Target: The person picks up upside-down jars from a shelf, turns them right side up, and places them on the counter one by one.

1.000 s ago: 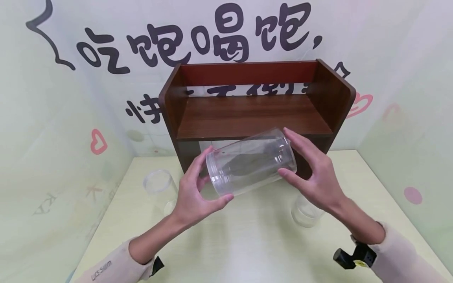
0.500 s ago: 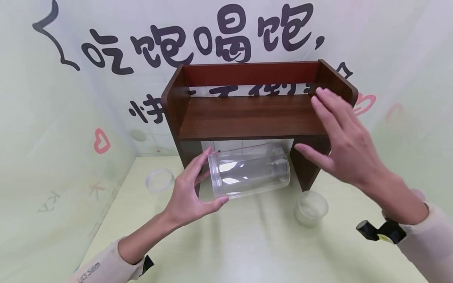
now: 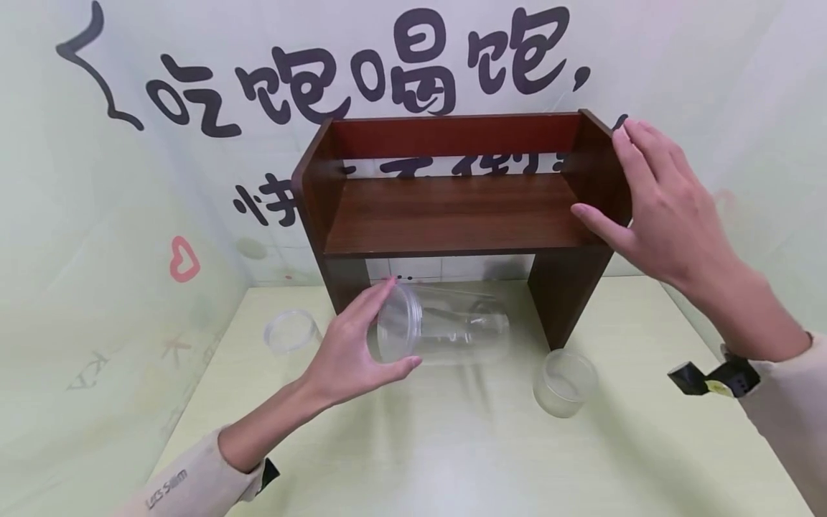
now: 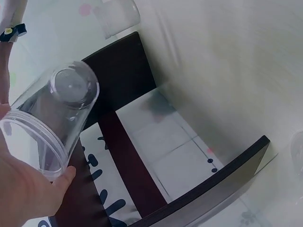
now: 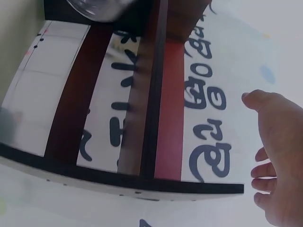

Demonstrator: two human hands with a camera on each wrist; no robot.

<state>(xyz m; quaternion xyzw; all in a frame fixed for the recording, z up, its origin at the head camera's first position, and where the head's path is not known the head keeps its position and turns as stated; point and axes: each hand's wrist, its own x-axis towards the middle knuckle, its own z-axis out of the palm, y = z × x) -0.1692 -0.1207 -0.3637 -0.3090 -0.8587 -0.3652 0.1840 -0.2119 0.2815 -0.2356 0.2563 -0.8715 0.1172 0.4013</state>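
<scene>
A large clear plastic jar [image 3: 461, 327] lies sideways in the air in front of the shelf's lower opening, its threaded mouth at the left. My left hand [image 3: 352, 352] grips it around the mouth end, thumb below and fingers above. The left wrist view shows the jar [image 4: 71, 90] with its ridged rim against my left hand [image 4: 28, 194]. My right hand [image 3: 678, 208] is raised beside the shelf's right panel, away from the jar, and holds nothing. Its thumb stands apart from the fingers. In the right wrist view that hand [image 5: 284, 151] is at the right edge.
A dark brown two-level wooden shelf [image 3: 452, 215] stands at the back of the pale table [image 3: 439, 459]. One clear container [image 3: 291, 332] is on the left of the table. A shorter clear container [image 3: 564, 384] stands before the shelf's right leg. Behind hangs a printed cloth [image 3: 194, 158].
My right hand has let go of the jar's base and moved up and right. The jar has dropped slightly, and its mouth has turned more toward the head camera; my left hand keeps its grip.
</scene>
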